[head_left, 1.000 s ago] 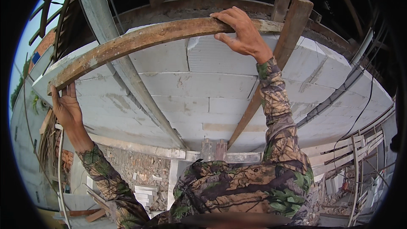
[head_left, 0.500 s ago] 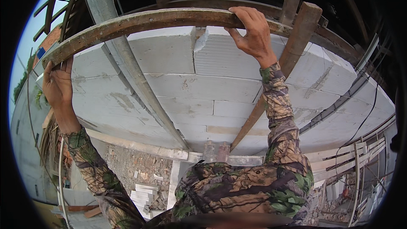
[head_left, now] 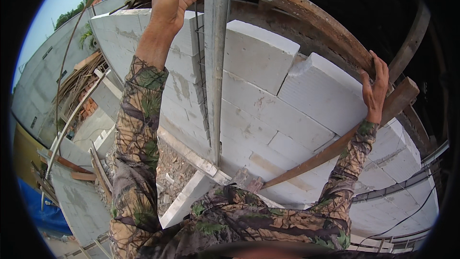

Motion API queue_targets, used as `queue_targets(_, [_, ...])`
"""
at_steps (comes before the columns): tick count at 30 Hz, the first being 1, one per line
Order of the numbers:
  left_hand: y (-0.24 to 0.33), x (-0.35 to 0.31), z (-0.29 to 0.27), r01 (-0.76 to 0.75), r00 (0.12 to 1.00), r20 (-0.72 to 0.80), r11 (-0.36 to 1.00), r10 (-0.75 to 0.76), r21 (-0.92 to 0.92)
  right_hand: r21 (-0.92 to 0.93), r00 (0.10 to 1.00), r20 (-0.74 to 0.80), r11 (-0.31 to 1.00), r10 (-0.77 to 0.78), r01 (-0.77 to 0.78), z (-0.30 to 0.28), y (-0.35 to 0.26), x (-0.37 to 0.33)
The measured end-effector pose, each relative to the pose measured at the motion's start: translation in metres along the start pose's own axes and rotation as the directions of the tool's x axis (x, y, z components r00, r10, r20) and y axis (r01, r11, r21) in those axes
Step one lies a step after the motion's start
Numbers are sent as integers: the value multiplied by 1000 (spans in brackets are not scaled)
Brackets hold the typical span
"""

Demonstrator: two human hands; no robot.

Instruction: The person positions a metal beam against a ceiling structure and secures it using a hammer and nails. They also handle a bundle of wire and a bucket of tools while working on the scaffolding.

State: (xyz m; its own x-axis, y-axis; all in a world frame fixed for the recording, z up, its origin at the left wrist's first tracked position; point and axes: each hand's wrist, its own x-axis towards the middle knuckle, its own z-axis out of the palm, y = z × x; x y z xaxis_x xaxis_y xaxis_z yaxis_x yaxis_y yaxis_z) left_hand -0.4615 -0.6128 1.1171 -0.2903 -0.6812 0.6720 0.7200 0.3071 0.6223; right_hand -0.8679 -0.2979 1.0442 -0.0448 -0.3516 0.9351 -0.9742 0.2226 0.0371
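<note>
Tarpaulin of blue colour point(head_left: 40, 208) lies at far left, near a grey plastered wall point(head_left: 36, 91). Next, the left hand point(head_left: 170, 7), fingers partly extended, holds the left end of a long brown wooden beam point(head_left: 290, 0), raised above a wall of white rectangular blocks point(head_left: 261, 57). The right hand point(head_left: 376, 86) curls around the beam's right part, before a dark interior point(head_left: 383, 5).
</note>
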Motion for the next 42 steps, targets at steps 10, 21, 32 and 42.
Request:
queue_targets(10, [-74,-46,33,-36,991,-130,999,37,14,-146,989,126,988,74,-56,6,19,-34])
queue_targets(21, [-80,-43,35,46,999,-20,998,-47,-48,-140,1000,-14,990,12,-14,31,31,-30])
queue_targets(32, [-130,-159,-18,394,905,-238,905,-352,159,-466,995,-25,879,97,-97,46,36,-18])
queue_targets(42, [-203,-289,-147,764,606,-496,629,-622,143,-452,998,51,892,26,-1,40,37,-3])
